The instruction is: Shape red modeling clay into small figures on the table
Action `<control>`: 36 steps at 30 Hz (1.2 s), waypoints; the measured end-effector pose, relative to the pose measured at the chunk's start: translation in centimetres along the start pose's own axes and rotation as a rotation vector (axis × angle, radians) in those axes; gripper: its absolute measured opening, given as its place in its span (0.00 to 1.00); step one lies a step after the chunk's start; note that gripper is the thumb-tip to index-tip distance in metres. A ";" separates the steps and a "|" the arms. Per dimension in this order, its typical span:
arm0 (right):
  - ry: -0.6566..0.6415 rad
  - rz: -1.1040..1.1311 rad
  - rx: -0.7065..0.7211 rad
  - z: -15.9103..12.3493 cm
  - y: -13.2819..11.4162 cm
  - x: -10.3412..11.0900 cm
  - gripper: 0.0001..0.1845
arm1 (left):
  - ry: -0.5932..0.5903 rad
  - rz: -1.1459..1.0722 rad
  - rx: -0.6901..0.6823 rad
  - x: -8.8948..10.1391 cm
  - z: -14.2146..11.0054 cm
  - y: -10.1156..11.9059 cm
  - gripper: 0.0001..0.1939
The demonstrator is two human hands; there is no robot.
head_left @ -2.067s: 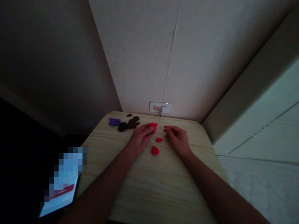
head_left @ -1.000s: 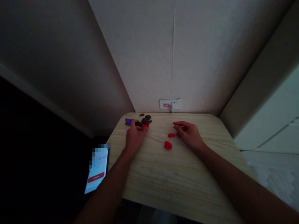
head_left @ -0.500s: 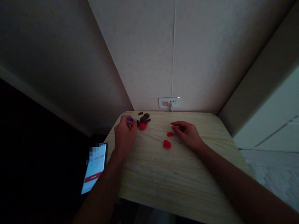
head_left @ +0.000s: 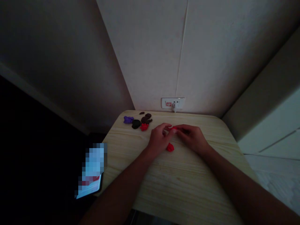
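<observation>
My left hand (head_left: 160, 137) and my right hand (head_left: 191, 136) meet over the middle of the table, fingertips pinched together on a small red piece of modelling clay (head_left: 173, 128). The fingers cover most of that piece. Just below my left fingers, a second red clay lump (head_left: 170, 147) lies on the wood, partly behind the hand. At the back left sits a group of clay lumps: purple (head_left: 128, 119), black (head_left: 136, 124), brown (head_left: 145, 119) and a knobbly red one (head_left: 144, 127). A small brown bit (head_left: 142, 113) lies behind them.
The light wooden table (head_left: 187, 187) stands against a wall with a socket (head_left: 172, 103) and a plug in it. A lit phone (head_left: 90, 189) is by the table's left edge, near my left forearm. A white cabinet (head_left: 269, 134) stands at the right.
My left hand has left the purple and black clay and moved right to meet my right hand. The small red piece has gone from the table into my fingers. The view has shifted slightly.
</observation>
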State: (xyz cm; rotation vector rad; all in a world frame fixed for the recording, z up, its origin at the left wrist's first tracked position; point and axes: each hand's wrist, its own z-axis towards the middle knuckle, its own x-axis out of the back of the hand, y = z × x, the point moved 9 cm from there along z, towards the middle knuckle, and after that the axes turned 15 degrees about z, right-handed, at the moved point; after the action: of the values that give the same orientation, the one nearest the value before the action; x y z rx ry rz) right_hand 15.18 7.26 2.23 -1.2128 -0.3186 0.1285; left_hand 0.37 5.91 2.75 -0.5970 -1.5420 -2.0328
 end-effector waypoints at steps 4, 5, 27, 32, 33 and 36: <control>0.035 0.058 -0.002 -0.1 0.0 -0.1 0.14 | -0.029 -0.112 -0.012 -0.8 -0.2 -0.3 0.13; 0.041 0.067 -0.001 -0.2 0.0 -0.1 0.14 | -0.027 -0.134 -0.018 -0.9 -0.1 -0.4 0.12; 0.112 0.070 -0.077 -0.1 0.3 0.4 0.09 | -0.103 -0.129 -0.056 -1.7 0.7 -0.9 0.09; 0.193 0.091 -0.090 -0.2 0.3 0.5 0.07 | -0.104 -0.097 -0.064 -1.8 0.6 -0.4 0.08; 0.212 0.104 -0.092 -0.2 0.3 0.6 0.07 | -0.105 -0.098 -0.066 -1.8 0.6 -0.3 0.08; 0.270 0.166 -0.122 -0.2 0.6 0.9 0.08 | -0.107 -0.125 -0.058 -1.8 0.7 -0.2 0.09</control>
State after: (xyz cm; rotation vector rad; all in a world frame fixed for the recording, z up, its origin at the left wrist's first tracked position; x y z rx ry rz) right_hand 16.09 7.51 1.80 -1.3595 0.0107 0.0885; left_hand 1.68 6.87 1.69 -0.6558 -1.6228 -2.1767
